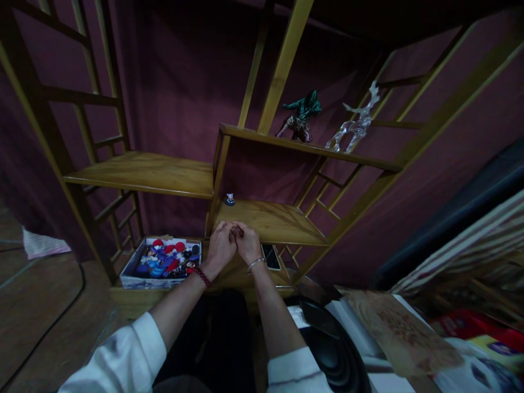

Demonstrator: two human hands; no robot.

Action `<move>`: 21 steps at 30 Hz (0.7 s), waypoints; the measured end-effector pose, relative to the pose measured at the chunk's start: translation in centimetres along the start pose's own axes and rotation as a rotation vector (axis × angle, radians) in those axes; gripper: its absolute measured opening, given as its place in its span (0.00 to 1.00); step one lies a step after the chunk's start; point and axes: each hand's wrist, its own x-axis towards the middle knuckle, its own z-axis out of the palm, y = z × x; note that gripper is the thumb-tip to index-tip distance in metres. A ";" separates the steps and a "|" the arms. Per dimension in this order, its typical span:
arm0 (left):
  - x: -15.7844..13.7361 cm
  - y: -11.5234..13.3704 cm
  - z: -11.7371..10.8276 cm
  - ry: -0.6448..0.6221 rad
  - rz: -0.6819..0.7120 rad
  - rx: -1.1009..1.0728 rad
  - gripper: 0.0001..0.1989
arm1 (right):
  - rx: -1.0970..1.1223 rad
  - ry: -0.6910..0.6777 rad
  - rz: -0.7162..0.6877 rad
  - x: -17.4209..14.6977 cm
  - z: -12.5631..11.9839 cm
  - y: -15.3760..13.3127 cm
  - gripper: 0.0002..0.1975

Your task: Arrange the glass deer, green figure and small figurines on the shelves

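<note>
My left hand (pixel 221 244) and my right hand (pixel 248 245) meet in front of the lower right shelf (pixel 278 218), fingers curled in and fingertips together. Whatever they pinch is too small and hidden by the fingers to make out. Just beyond them, a tiny figurine (pixel 230 200) with a dark base stands upright at the left end of that shelf. Left of my hands, an open cardboard box (pixel 153 283) holds many small red, blue and white figurines (pixel 166 262).
A phone (pixel 271 257) lies on the bottom board right of my hands. Above stand a green-hooded figure (pixel 303 115) and a clear glass deer (pixel 355 128). The left shelf (pixel 147 170) ends at a wooden upright. A black round item (pixel 331 349) and papers (pixel 393 327) sit at lower right.
</note>
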 end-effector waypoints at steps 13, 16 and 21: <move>-3.0 -1.5 -1.7 0.025 0.023 -0.076 0.13 | 0.022 0.099 -0.071 -4.4 1.8 -1.6 0.13; -3.8 -2.1 -2.2 0.027 0.035 -0.094 0.13 | 0.042 0.142 -0.082 -5.6 2.9 -1.7 0.14; -5.4 -3.8 -2.7 0.012 0.002 -0.062 0.12 | 0.052 0.115 -0.067 -6.9 5.1 -1.5 0.14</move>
